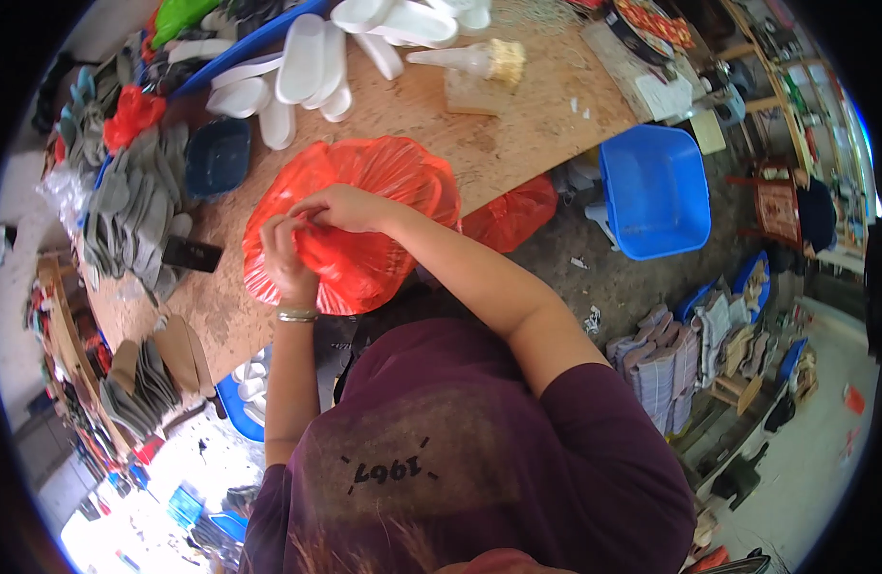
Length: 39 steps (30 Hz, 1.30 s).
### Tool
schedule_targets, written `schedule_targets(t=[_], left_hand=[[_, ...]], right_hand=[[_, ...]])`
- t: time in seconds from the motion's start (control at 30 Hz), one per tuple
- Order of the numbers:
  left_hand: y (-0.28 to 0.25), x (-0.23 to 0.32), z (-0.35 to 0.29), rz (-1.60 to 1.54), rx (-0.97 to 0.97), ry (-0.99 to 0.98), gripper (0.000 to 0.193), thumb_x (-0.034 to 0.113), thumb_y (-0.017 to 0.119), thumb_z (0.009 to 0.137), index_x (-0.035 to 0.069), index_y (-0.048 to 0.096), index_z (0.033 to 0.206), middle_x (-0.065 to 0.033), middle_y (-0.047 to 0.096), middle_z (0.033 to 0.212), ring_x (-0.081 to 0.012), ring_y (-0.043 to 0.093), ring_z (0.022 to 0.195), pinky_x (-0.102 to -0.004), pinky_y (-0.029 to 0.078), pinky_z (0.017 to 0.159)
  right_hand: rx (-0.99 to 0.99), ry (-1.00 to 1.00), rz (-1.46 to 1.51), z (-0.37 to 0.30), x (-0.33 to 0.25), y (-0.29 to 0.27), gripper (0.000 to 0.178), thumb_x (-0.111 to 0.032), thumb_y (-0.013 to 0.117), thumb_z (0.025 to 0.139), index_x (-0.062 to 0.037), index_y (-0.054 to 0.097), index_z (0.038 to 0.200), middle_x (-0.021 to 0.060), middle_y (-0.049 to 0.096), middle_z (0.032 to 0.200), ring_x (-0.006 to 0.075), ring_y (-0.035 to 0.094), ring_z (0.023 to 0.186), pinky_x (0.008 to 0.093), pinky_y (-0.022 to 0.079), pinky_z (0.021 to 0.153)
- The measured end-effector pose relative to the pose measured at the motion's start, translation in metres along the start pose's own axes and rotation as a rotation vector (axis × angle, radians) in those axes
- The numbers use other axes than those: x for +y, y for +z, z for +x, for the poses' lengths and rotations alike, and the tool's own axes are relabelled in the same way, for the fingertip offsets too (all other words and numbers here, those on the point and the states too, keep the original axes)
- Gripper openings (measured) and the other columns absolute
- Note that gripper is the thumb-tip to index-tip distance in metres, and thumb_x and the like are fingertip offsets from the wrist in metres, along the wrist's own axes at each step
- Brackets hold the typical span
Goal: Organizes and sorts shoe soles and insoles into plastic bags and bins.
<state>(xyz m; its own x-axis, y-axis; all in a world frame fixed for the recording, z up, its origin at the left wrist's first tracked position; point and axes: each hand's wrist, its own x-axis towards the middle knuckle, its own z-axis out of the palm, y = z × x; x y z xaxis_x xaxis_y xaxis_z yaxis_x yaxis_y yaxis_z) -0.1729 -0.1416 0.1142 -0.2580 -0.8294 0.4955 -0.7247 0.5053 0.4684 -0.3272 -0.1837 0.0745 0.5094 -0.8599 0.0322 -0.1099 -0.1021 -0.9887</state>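
A full red plastic bag [417, 177] sits at the near edge of the wooden table, right in front of me. My left hand [286, 260], with a bracelet at the wrist, has its fingers closed on the bag's gathered top from the left. From the right, my right hand [345, 208] reaches across the bag and pinches the same bunched plastic. The two hands are close together, fingertips nearly touching. What fills the bag is hidden, and part of the bunched top is behind my fingers.
White soles [307, 62] lie at the table's far side, beside a crusted cone-shaped container [469, 60]. Left are a dark blue basin [218, 158], grey soles [130, 206] and a phone [192, 254]. A blue tub [656, 196] and another red bag [517, 218] are at right.
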Motion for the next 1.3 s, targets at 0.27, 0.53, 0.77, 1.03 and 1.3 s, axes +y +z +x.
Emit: schedule_targets(t=[0.27, 0.53, 0.77, 1.03, 1.3], left_hand=[[-0.018, -0.005, -0.016, -0.281, -0.354, -0.038, 0.008, 0.000, 0.059, 0.080, 0.002, 0.058, 0.088, -0.0116, 0.056, 0.092, -0.0242, 0.055, 0.093, -0.0328, 0.045, 0.080], [-0.028, 0.018, -0.032, -1.224, -0.299, -0.547, 0.033, 0.021, 0.036, 0.097, 0.005, 0.041, 0.069, -0.0068, 0.049, 0.076, -0.0203, 0.049, 0.086, -0.0342, 0.036, 0.088], [-0.099, 0.134, -0.019, -1.269, -0.721, 0.052, 0.030, 0.023, 0.046, 0.090, 0.004, 0.045, 0.067, -0.0045, 0.043, 0.065, -0.0165, 0.042, 0.060, -0.0292, 0.034, 0.055], [-0.036, 0.208, -0.098, -1.278, -1.314, -0.410, 0.019, 0.014, 0.047, 0.091, 0.002, 0.050, 0.077, -0.0004, 0.045, 0.064, -0.0092, 0.042, 0.057, -0.0230, 0.034, 0.053], [0.080, 0.312, -0.191, -1.032, -1.188, -0.559, 0.031, 0.025, 0.048, 0.094, 0.006, 0.050, 0.069, 0.0020, 0.042, 0.057, -0.0080, 0.040, 0.054, -0.0237, 0.035, 0.053]], right_hand=[[0.237, 0.072, -0.116, -0.025, 0.014, 0.026, 0.024, -0.005, 0.059, 0.072, -0.0062, 0.065, 0.095, 0.0125, 0.066, 0.087, 0.0255, 0.064, 0.081, 0.0350, 0.050, 0.074], [0.540, -0.257, -0.666, -0.071, -0.060, 0.035, 0.013, -0.011, 0.065, 0.066, -0.0095, 0.057, 0.076, 0.0061, 0.055, 0.072, 0.0237, 0.057, 0.074, 0.0355, 0.047, 0.059], [0.466, -0.304, -0.714, -0.213, -0.185, 0.021, 0.018, 0.001, 0.062, 0.059, -0.0074, 0.055, 0.073, 0.0054, 0.047, 0.067, 0.0235, 0.050, 0.063, 0.0345, 0.043, 0.052], [0.738, 0.213, -0.590, -0.382, -0.064, 0.029, 0.018, 0.005, 0.056, 0.062, -0.0044, 0.058, 0.078, 0.0098, 0.052, 0.065, 0.0256, 0.054, 0.060, 0.0341, 0.046, 0.055], [0.593, 0.484, 0.378, -0.471, 0.005, 0.015, 0.023, 0.004, 0.060, 0.074, -0.0043, 0.059, 0.096, 0.0000, 0.062, 0.088, 0.0119, 0.059, 0.078, 0.0279, 0.049, 0.071]])
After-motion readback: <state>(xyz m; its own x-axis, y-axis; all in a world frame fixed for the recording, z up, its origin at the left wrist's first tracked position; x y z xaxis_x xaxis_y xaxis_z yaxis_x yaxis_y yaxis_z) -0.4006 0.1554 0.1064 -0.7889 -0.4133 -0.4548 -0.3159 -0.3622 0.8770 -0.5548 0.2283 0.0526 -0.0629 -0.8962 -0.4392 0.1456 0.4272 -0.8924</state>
